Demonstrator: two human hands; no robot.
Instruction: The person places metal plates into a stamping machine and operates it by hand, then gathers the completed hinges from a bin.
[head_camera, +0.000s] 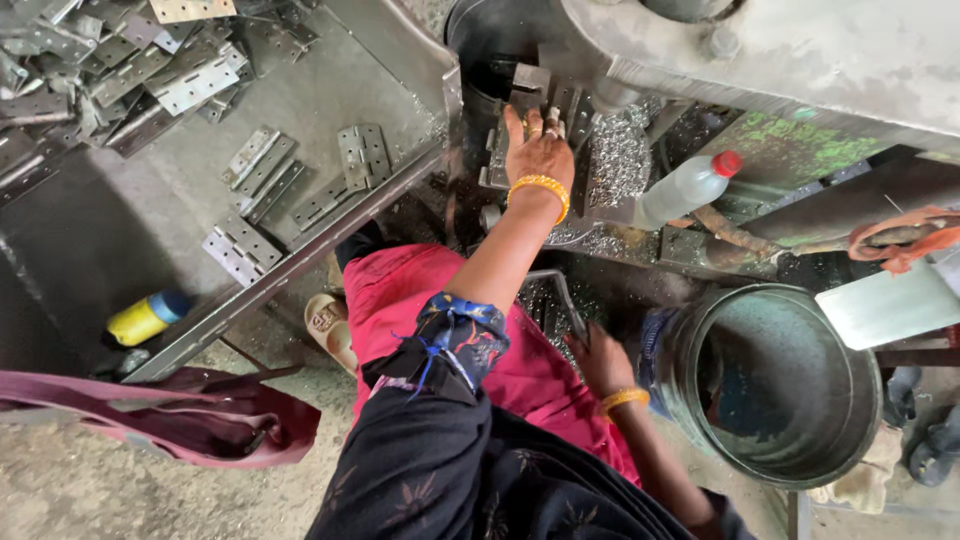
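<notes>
Gritty workshop floor all around, concrete dusted with metal shavings, and a big grey machine (800, 50) fills the top of the view. Left hand (538, 150) is stretched out ahead, palm down with fingers spread flat, pressing on a small metal piece (527, 85) sitting in the machine's fixture; it's touching it rather than wrapped around it. Can't really make out whether that piece is one of the hinges, the hand covers most of it. There's a yellow bangle (540, 188) on that wrist.

Right hand (600, 360) is down low near the lap, fingers curled around a thin bent metal lever (558, 290) that runs up toward the machine. Looks like a closed grip, though the fingertips are in shadow.

Off to the left of the left hand is a sloped metal tray (120, 240) with loose hinges (262, 172) scattered on it and a heap of them in the far corner. A yellow bottle with a blue cap (148, 316) lies below the tray. Just right of the left hand there's a clear plastic bottle with a red cap (688, 188) lying tilted, and right beside the right hand stands a big dark metal bucket (775, 385). Maroon bag (200, 420) on the floor on the left.
</notes>
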